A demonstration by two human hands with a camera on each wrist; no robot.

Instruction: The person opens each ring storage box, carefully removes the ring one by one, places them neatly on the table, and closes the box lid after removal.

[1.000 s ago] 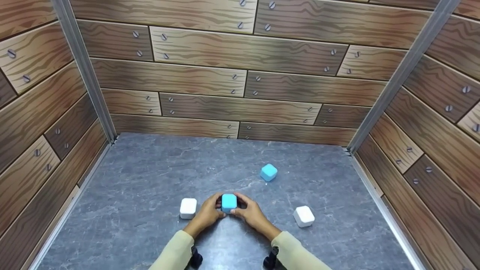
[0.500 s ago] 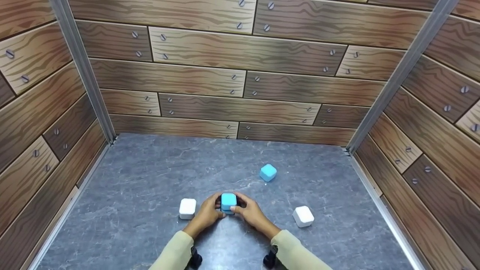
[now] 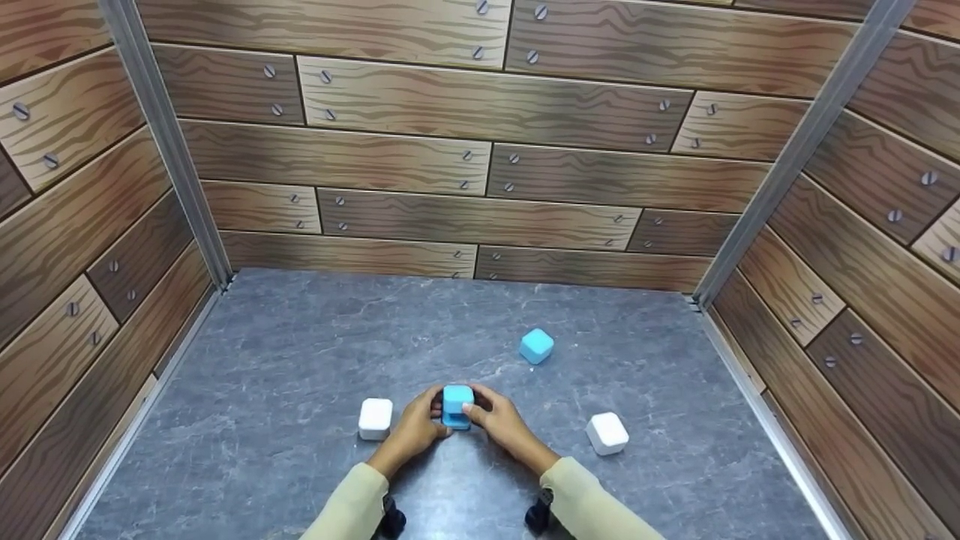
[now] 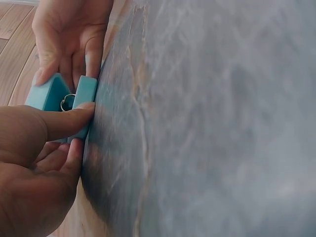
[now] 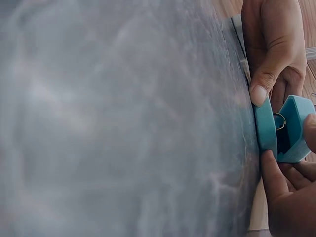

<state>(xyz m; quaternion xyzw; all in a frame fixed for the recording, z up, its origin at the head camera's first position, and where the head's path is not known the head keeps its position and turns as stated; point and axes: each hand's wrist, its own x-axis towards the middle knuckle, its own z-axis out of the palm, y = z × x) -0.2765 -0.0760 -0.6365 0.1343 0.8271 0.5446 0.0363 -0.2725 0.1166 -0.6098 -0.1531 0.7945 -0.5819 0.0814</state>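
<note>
Wood-print walls (image 3: pixel 480 112) stand along the left, far and right edges of the grey marbled worktop (image 3: pixel 300 337). Two pale sleeves (image 3: pixel 349 499) reach in from its near side, slanting toward each other, with a black wrist mount (image 3: pixel 391 519) at each cuff. The left hand (image 3: pixel 415 425) and right hand (image 3: pixel 505 425) meet about midway between the left and right edges, nearer the front than the far edge. Their fingers curl round opposite sides of a blue ring box (image 3: pixel 457 424), which lies between them.

One white box (image 3: pixel 375 418) sits just beside the left hand, on the left-edge side; another white box (image 3: pixel 607 433) lies toward the right edge, tilted in outline. A second blue box (image 3: pixel 536 346) rests closer to the far edge.

The lid (image 5: pixel 297 131) is tilted up off the base (image 5: pixel 265 126), the right thumb on it. The left thumb presses the base against the worktop, and a right finger touches the base too. In the gap shows a thin gold-coloured ring (image 5: pixel 285 121).
</note>
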